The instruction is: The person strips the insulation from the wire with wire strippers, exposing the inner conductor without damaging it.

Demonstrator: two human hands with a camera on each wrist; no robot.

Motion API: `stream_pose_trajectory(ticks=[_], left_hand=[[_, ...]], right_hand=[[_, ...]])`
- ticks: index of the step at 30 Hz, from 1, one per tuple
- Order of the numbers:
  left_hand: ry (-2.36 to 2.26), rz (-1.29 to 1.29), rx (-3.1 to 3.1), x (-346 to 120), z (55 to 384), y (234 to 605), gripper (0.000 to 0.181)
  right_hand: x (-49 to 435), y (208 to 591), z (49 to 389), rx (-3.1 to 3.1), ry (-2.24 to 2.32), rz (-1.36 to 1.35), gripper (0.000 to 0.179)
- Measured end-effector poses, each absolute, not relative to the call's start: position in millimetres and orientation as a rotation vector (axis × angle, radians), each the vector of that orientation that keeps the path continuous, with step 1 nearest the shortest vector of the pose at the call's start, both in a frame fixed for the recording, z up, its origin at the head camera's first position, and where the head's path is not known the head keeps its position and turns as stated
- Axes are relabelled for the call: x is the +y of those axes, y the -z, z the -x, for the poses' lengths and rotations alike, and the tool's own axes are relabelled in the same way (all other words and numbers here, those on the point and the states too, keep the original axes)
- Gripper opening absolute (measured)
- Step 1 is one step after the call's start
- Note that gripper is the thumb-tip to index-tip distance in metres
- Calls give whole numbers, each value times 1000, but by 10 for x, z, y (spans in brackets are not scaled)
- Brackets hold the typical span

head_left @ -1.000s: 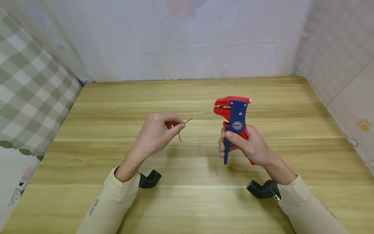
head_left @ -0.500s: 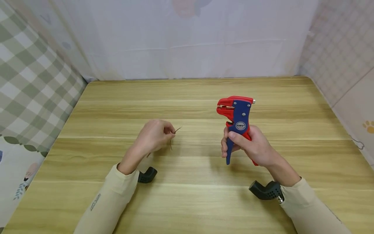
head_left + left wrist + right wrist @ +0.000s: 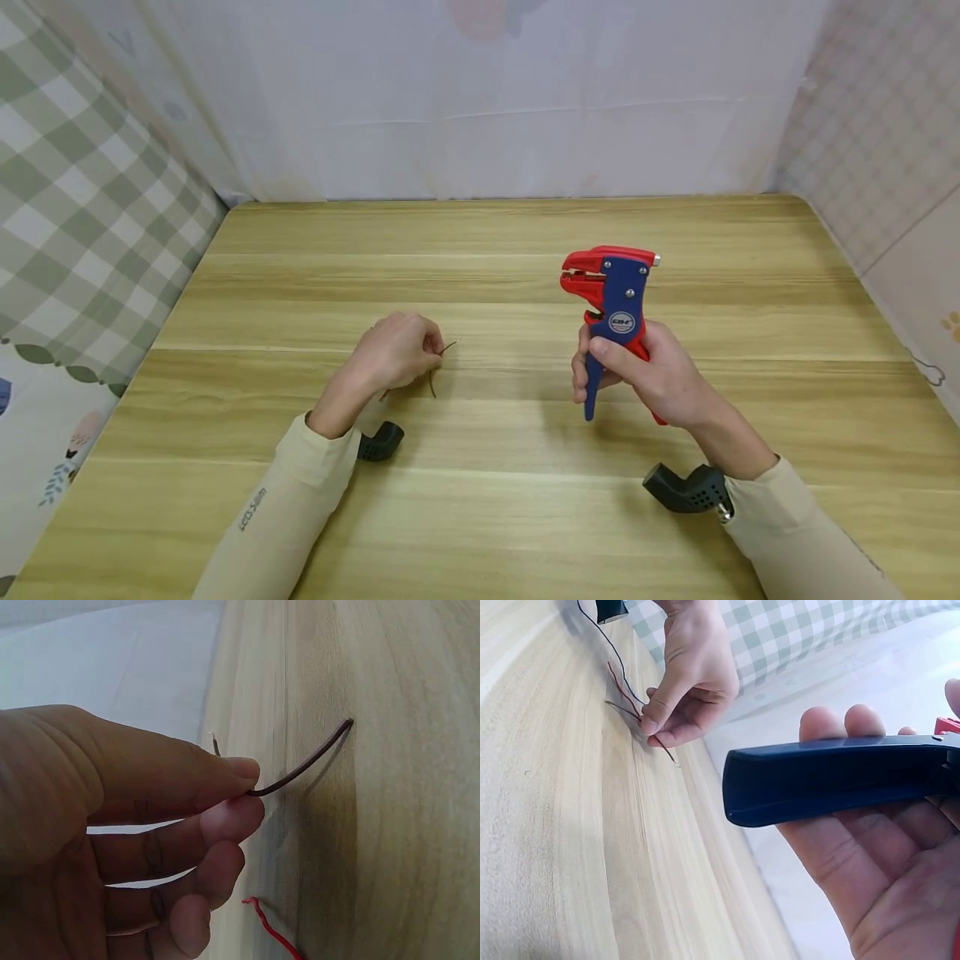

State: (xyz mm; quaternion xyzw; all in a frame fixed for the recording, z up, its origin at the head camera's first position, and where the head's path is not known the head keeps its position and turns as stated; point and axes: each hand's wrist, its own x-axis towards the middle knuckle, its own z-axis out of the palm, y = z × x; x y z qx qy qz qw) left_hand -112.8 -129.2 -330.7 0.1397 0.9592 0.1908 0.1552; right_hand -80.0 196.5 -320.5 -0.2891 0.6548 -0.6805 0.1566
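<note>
In the head view my left hand [image 3: 395,350] is low over the wooden table, left of centre. Its thumb and forefinger pinch a short brown wire [image 3: 300,766]; one end shows a bare, pale tip, and the other end reaches the table surface. A red wire [image 3: 271,928] lies under that hand, and a dark blue wire [image 3: 607,645] shows beside it in the right wrist view. My right hand [image 3: 652,371] grips the handles of a red and blue wire stripper [image 3: 618,292], held upright above the table. Its red nose points left, with a visible gap between the jaws.
The wood-grain table [image 3: 487,525] runs back to a white cloth wall [image 3: 525,142]. A green checked cloth [image 3: 75,192] borders the left side, a patterned one [image 3: 892,167] the right. Black wrist-camera mounts [image 3: 382,442] stick out from both sleeves.
My left hand has come down and to the left toward the table, still pinching the brown wire. The right hand and wire stripper have barely shifted in view.
</note>
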Motion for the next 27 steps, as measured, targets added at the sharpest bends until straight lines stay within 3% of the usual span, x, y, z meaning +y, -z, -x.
stream_pose_trajectory(ticks=[27], left_hand=[[-465,-345,2777,-1297,1110,3311,2]], right_hand=[[2209,3084,931,1520,2326,997,29]])
